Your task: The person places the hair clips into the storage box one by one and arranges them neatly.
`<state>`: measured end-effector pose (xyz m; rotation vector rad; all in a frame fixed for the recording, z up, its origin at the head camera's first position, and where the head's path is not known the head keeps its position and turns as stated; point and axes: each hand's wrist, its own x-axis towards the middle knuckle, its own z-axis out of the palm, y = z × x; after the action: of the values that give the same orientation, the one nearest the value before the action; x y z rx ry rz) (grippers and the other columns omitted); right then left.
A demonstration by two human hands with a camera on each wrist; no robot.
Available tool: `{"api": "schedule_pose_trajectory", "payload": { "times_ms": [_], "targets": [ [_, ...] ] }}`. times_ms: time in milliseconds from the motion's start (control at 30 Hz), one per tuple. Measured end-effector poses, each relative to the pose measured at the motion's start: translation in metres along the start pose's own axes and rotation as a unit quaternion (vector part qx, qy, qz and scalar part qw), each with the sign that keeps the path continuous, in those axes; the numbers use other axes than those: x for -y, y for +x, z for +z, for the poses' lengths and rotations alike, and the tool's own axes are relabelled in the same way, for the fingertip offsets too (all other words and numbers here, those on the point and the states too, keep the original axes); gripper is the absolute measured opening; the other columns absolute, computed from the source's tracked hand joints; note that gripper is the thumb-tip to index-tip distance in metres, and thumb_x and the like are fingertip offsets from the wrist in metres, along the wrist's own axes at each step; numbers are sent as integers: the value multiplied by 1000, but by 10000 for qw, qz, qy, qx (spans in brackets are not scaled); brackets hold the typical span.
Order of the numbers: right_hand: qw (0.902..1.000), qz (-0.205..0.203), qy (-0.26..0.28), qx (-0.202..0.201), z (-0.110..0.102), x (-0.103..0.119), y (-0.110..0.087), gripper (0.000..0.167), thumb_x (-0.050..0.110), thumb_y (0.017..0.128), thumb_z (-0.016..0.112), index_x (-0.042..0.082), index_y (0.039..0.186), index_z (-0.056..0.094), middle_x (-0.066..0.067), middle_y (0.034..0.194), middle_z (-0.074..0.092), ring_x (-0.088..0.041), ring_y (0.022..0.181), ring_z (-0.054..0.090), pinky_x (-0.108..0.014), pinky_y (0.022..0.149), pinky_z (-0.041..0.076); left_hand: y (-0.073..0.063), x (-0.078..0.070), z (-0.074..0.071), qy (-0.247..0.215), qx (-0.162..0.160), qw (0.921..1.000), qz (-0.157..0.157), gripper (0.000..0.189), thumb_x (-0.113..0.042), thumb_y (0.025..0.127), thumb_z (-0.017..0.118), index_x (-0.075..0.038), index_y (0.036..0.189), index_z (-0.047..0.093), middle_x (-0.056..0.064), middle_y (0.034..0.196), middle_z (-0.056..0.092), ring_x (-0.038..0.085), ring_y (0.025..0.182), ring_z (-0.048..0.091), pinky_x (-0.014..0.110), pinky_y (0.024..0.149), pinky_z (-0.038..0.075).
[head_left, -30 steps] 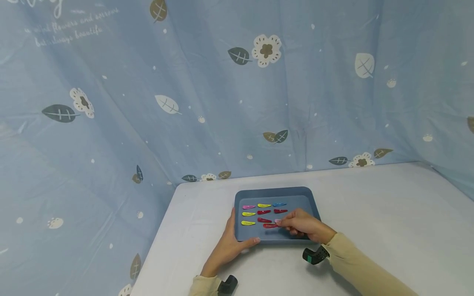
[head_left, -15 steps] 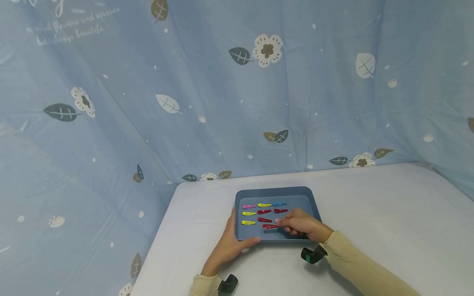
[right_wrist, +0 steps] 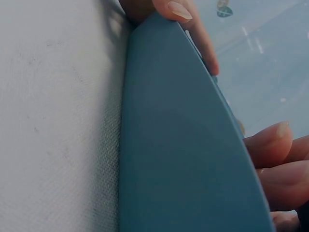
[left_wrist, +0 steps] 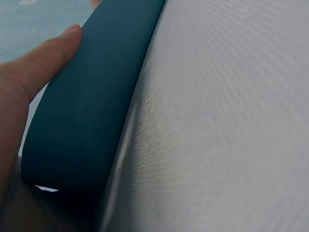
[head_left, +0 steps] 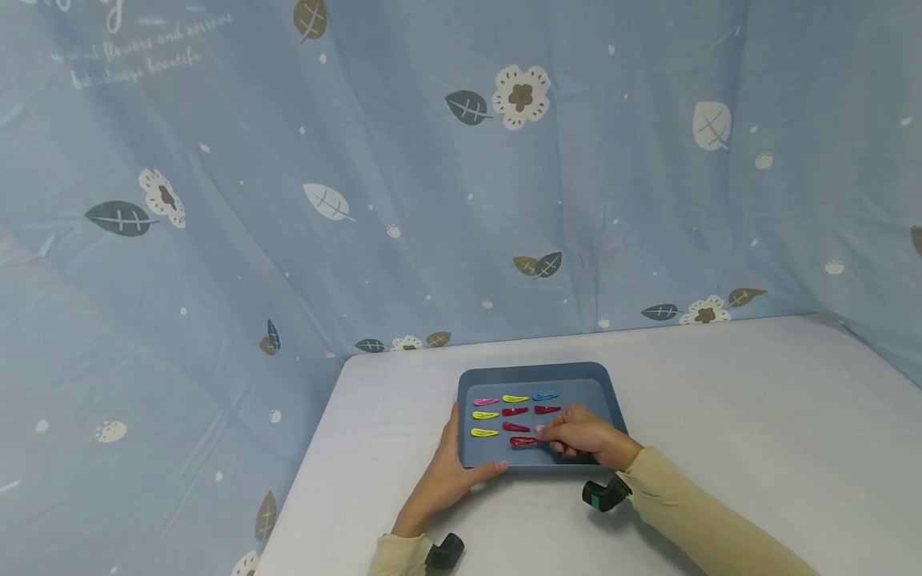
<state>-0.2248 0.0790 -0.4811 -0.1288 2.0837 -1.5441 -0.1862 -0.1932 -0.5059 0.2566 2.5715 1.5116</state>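
A blue-grey tray (head_left: 533,458) holds several snap hair clips laid in rows. My left hand (head_left: 445,472) grips its near left corner, thumb over the front rim and fingers along the left side. Over the tray's front part, my right hand (head_left: 585,436) pinches the narrow end of a red hair clip (head_left: 522,442). Just behind that clip lies another red hair clip (head_left: 515,427). A pink hair clip (head_left: 539,429) is partly covered by the right fingertips. In the right wrist view, the tray wall (right_wrist: 178,125) hides the clips.
Other clips in the tray include a yellow hair clip (head_left: 484,433), a blue hair clip (head_left: 545,397) and a pink hair clip (head_left: 486,402). The tray stands on a white-covered table (head_left: 720,416). A patterned blue curtain (head_left: 612,200) hangs behind and to the left.
The pinched red hair clip has shifted slightly left and toward the tray's front. My right wrist has moved slightly left. The left hand and the other clips keep their places.
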Motion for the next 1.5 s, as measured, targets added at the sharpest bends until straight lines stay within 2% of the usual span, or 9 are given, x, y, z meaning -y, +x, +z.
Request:
{"api": "schedule_pose_trajectory", "payload": {
  "times_ms": [600,900,1233,1500],
  "targets": [
    [9998,-114,-100,-144,5,4,-4,38,17,98,68,12,62,58,6,53,50,-3,45,40,-17,46,30,0,0,0,25,-9,10000,-15,127,-46,81,86,-21,168,-3,13,175,11,38,159,20,68,124,21],
    [9994,-84,-166,-307,8,4,-3,30,16,98,69,6,70,67,5,53,51,-4,46,41,-16,47,32,1,1,1,51,-6,10000,-57,127,-47,81,86,-23,168,-4,12,175,10,37,160,20,68,124,21],
    [9985,-114,-277,-453,10,2,-2,30,14,96,71,5,67,66,4,53,52,-4,46,43,-17,47,35,2,2,1,65,0,10000,-26,127,-47,81,86,-25,168,-4,11,175,10,37,159,21,68,124,21],
    [9962,-288,-615,-548,11,1,-2,36,14,94,72,8,60,63,5,50,50,-5,45,41,-19,48,35,2,2,1,8,-3,10000,15,128,-46,81,87,-24,168,-3,12,175,11,36,159,22,68,124,21]
  ]
}}
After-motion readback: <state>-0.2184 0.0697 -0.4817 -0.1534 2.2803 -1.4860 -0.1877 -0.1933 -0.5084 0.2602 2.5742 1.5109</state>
